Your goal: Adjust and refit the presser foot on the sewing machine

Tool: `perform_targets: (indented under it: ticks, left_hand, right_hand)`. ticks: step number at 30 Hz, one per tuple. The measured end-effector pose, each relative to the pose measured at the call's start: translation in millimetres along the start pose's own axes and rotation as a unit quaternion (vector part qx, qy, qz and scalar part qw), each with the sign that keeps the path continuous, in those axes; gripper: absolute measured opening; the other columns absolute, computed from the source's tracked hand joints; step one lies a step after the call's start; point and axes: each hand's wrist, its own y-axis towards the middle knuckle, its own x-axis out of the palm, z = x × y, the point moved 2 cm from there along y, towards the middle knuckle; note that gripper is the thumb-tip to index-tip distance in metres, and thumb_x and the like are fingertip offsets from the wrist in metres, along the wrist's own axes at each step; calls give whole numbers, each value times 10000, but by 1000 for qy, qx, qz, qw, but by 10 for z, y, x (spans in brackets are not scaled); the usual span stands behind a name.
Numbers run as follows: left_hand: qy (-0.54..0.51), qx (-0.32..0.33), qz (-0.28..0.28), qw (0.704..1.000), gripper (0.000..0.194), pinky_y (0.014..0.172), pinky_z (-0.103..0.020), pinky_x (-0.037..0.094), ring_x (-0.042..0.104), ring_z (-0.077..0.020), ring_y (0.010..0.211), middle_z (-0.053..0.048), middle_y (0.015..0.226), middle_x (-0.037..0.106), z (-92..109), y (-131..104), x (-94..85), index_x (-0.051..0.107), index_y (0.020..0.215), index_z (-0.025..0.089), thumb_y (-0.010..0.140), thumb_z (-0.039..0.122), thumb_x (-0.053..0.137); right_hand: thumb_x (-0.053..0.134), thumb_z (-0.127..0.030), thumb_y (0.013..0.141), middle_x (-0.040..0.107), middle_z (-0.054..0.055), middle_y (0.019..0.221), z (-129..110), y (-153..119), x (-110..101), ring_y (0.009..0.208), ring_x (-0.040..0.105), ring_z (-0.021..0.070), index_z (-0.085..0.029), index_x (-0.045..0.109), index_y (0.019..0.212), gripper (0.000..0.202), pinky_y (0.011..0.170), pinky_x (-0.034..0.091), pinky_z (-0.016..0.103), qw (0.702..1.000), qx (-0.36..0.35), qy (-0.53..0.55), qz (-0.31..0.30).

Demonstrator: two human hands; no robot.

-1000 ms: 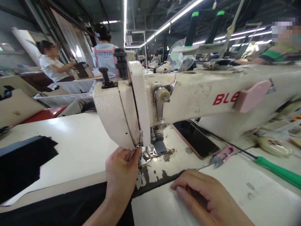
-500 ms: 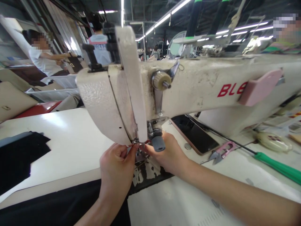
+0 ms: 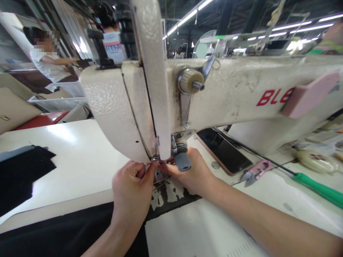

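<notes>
— Under the head of the cream sewing machine [image 3: 230,96], what are the hands doing?

— Both are meeting at the needle area [image 3: 158,165]. The left hand [image 3: 132,189] is coming up from below with thumb and forefinger pinched together right at the foot of the needle bar; whatever it is pinching is too fine to make out. The right hand [image 3: 191,173] is reaching in from the right, its fingertips closing toward the same spot and nearly touching the left ones, with a grey knob [image 3: 183,161] sitting just above its knuckles.

— What is lying around them?

— A worn, chipped patch of the machine bed [image 3: 171,194] is showing just below the hands. Further right a dark smartphone [image 3: 222,151] is lying flat under the machine arm, pink thread snips [image 3: 255,172] are resting near it, and a green-handled tool [image 3: 318,189] is lying beyond those. Black fabric [image 3: 21,175] is lying on the white table [image 3: 80,157] to the left, well apart from the hands. At the back left, other people are working at their own stations
</notes>
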Motion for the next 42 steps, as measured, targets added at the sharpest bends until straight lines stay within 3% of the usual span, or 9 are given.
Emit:
perform_targets:
  ticks: [4,11,15,19,23,27,33,36,42]
  left_hand:
    - [-8,-5,-3,1000,403,449,-251,246,350,-107,409,42,402,341,-10,2,0,400,380,209,727,381,511]
    - [-32,-18,-12,999,386,454,-251,269,365,-106,416,45,395,376,-12,-9,-23,461,402,200,722,392,557]
    - [-108,-38,-34,993,273,448,-224,327,467,-113,455,43,465,520,-95,-43,-113,608,566,197,748,399,582]
    - [-184,-70,-6,980,140,532,-215,399,552,-121,568,36,658,651,-245,-19,-153,658,755,211,747,347,627]
    - [-166,-70,-11,984,103,504,-226,372,532,-120,535,36,634,635,-276,24,-124,654,759,209,749,299,605]
    - [-108,-51,-36,992,93,505,-258,368,489,-135,523,33,614,574,-239,41,-138,589,732,209,726,302,583]
    - [-142,-66,-53,986,132,569,-275,412,514,-145,603,25,704,572,-300,53,-117,532,804,207,685,232,583]
    - [-176,-76,-51,980,148,571,-266,438,551,-148,641,22,730,587,-360,46,-84,537,837,206,697,218,582]
    - [-275,-93,25,957,191,660,-235,464,594,-124,735,43,779,601,-371,103,-167,563,886,227,700,185,581]
  right_hand:
    - [674,-52,714,588,-31,604,53,-7,46,602,521,131,-157,600,602,171,561,357,212,1000,-21,-8,-3]
    - [621,-134,786,604,-2,655,88,-9,105,648,538,156,-160,606,658,132,586,392,232,1000,-19,-8,19]
    - [645,-122,757,601,-3,652,77,-10,115,622,538,154,-158,639,708,60,565,391,230,1000,-7,-4,30]
    - [655,-135,766,622,1,689,46,-9,126,632,556,156,-154,666,758,23,576,401,233,999,-1,9,53]
    - [665,-189,799,593,-23,609,14,-9,133,590,547,141,-153,645,662,143,544,385,222,997,4,23,67]
    - [667,-174,812,646,-5,700,-3,8,97,664,591,161,-142,664,695,121,578,420,221,999,14,21,43]
    - [673,-32,713,604,-17,601,-75,55,-109,555,544,142,-143,650,623,145,500,351,215,998,21,-63,-20]
    - [674,-10,698,614,6,695,-153,24,-290,663,566,181,-167,683,691,157,564,369,252,990,3,-137,-26]
    - [602,-165,819,639,13,911,-341,-220,-741,756,613,203,-250,663,860,112,677,483,323,960,-69,-249,-104]
